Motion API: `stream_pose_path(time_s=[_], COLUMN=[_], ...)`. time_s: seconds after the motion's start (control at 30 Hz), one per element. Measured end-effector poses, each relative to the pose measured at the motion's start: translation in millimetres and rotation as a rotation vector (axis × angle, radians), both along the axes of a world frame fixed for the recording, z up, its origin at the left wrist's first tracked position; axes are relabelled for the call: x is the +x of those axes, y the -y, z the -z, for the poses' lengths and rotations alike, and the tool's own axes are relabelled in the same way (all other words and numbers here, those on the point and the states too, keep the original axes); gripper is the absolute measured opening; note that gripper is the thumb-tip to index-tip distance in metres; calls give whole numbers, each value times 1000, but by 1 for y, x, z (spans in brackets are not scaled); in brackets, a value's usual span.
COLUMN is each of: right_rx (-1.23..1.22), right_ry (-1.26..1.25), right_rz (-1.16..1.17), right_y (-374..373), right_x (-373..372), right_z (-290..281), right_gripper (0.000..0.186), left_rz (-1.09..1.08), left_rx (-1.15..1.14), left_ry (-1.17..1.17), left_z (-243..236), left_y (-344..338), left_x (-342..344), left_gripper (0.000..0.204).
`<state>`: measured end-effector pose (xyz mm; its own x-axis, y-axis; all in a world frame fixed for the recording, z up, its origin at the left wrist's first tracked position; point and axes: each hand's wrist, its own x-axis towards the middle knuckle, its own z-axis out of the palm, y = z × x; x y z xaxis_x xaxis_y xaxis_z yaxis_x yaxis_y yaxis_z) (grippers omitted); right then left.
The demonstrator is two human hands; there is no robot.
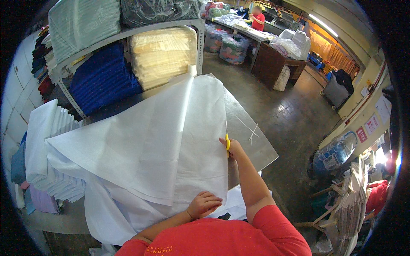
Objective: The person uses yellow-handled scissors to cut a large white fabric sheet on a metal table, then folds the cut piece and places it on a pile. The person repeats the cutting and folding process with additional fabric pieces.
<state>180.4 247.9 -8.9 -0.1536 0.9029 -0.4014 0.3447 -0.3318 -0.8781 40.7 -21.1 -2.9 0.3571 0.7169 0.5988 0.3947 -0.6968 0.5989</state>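
A large white cloth (141, 153) is spread in folds over a metal-topped table (256, 153). My right hand (230, 146) grips yellow-handled scissors (227, 149) along the cloth's right edge, their blades pointing away from me. Lower down, near the cloth's bottom right corner, my left hand (205, 205) rests on the fabric, fingers loosely bent and a little apart. Loose white threads (253, 132) lie on the bare metal to the right. A thick stack of folded white cloth (51, 149) sits at the table's left.
A metal shelf (200, 47) holds wrapped cream (162, 55) and blue fabric bundles (102, 81). A person in red (258, 21) stands at a far table beside bagged fabrics (234, 49). Blue water bottles (331, 155) and stacked folding wooden pieces (346, 205) line the right side.
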Motion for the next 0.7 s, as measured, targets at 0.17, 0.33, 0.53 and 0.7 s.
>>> stream_pose_path(time_s=[0.17, 0.33, 0.53, 0.7], right_rx=[5, -49, -20, -52], right_ry=[-18, -27, -81, -27], right_rz=[6, -7, -4, 7], right_y=[-10, -11, -11, -20], right_x=[2, 5, -4, -7], right_z=[16, 1, -18, -22], right_gripper=[59, 56, 46, 57], left_rz=[-11, -9, -18, -22], left_rx=[7, 11, 31, 15], left_ry=[-18, 8, 10, 28], left_z=[1, 3, 6, 6], left_y=[0, 0, -1, 0], left_x=[0, 1, 1, 3], left_gripper=[22, 20, 19, 18])
